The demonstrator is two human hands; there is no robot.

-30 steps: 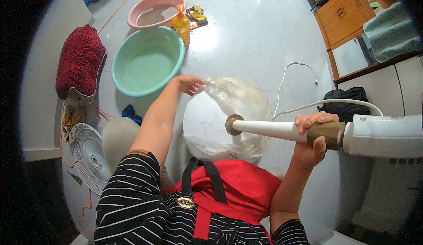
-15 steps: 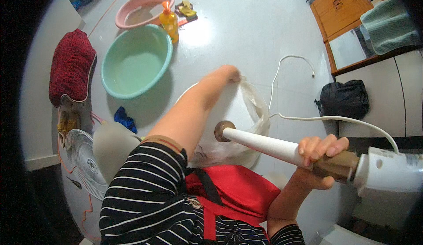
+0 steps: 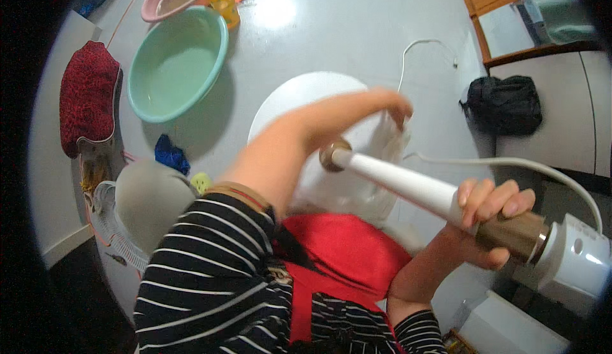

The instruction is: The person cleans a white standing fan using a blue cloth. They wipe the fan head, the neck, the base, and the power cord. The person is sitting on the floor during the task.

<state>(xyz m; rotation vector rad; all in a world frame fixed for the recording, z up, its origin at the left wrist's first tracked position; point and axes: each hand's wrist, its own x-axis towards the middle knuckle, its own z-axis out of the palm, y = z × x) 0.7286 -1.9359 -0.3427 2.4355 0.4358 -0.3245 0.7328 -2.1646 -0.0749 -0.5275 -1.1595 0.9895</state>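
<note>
My right hand (image 3: 491, 210) is wrapped round a stand fan's white pole (image 3: 408, 185) at its brown upper collar, just below the white body (image 3: 577, 252). The pole slants to a brown knob-like collar (image 3: 335, 155) over the round white base (image 3: 299, 96). My left arm reaches across the base. At its far right edge, my left hand (image 3: 392, 104), smeared by motion, seems to pinch a clear plastic bag (image 3: 389, 182). The bag lies crumpled along the base's right and near sides. A white cord (image 3: 497, 161) runs from the bag's side toward the fan body.
To the left are a green basin (image 3: 178, 67), a pink basin (image 3: 159, 3), an orange pump bottle (image 3: 222, 3) and a blue cloth (image 3: 171, 153). A fan guard (image 3: 105, 217) lies behind a grey rounded object (image 3: 153, 201). A black bag (image 3: 503, 105) rests by the right-hand cabinet.
My left hand has moved right with the bag's edge, baring more of the base's far left side. My right hand keeps its hold. The view has shifted, so the basins appear higher.
</note>
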